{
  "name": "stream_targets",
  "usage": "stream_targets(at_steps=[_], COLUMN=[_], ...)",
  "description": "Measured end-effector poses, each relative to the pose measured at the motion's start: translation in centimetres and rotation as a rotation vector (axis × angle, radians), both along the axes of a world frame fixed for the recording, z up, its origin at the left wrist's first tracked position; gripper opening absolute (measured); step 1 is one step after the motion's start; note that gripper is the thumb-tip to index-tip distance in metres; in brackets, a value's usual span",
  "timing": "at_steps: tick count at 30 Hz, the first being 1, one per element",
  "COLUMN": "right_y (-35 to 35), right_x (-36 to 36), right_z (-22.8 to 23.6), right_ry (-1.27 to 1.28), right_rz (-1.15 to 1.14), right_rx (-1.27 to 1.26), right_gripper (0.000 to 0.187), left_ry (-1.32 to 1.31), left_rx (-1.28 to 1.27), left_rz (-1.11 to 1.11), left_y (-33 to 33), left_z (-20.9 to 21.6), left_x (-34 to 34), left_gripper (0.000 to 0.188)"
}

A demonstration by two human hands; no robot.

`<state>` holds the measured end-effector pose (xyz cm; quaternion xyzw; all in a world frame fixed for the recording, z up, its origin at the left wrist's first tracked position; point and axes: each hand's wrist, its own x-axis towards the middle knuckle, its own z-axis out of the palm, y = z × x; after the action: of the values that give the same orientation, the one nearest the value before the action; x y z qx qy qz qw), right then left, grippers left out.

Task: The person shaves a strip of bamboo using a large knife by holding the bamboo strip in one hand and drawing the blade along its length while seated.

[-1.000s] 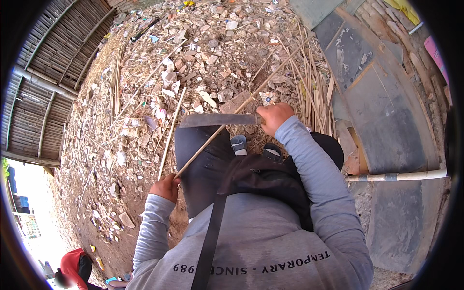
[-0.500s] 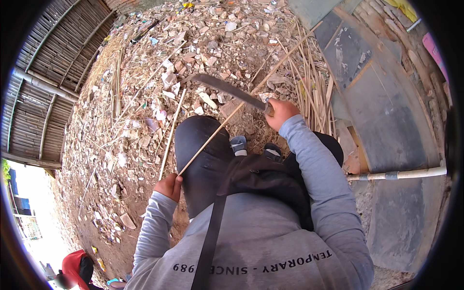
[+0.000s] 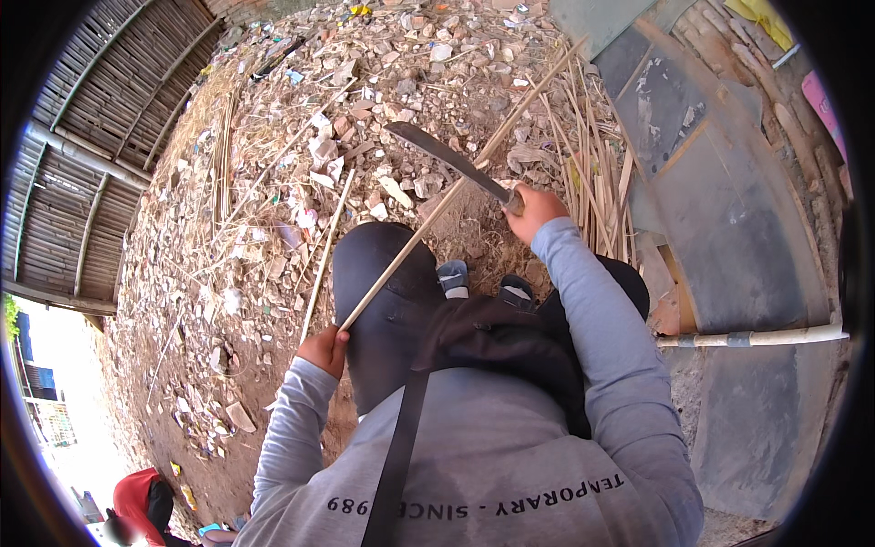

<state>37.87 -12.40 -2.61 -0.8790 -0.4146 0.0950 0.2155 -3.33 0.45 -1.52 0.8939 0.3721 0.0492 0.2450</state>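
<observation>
- Here, the left hand is closed around one end of a long, pale, slender strip, which slants up and rightward from that grip.
- The right hand grips a long, dark, curved-bladed metal knife by its handle; left of this grip, the blade crosses the strip, contact unclear.
- Loose, thin tan sticks lie right of that hand.

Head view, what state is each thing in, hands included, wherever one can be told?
Left hand, closed on the long strip.
Right hand, closed on the knife.
Long strip, slanted, held near one end.
Knife, blade bare, crossing the long strip; contact unclear.
Loose strips, lying heaped.
Black bag, worn; whether shut, unclear.
</observation>
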Motion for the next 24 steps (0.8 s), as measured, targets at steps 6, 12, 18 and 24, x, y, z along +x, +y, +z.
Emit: stream_targets(at_steps=[6,12,18,24], right_y=[-0.8,-0.2,0.1,-0.2], right_x=[-0.1,-2.7,2.3,0.3], right_z=[-1.3,1.1,0.4,-0.9], right_ry=[0.261,-0.166,-0.244,0.093], right_rz=[0.173,0.510,0.141,0.064], right_rx=[0.156,-0.031,0.035,-0.034], right_gripper=[0.038,0.020,0.017,0.034], left_ry=[-0.003,0.038,0.114,0.048], left_rx=[-0.271,-0.177,-0.030,-0.051], left_rz=[0.015,0.072,0.032,0.002], left_y=[0.5,-0.5,-1.0,-0.5], left_z=[1.0,0.4,0.3,-0.4], left_x=[-1.0,-1.6,-1.5,-2.4], left_gripper=[0.038,0.037,0.036,0.035])
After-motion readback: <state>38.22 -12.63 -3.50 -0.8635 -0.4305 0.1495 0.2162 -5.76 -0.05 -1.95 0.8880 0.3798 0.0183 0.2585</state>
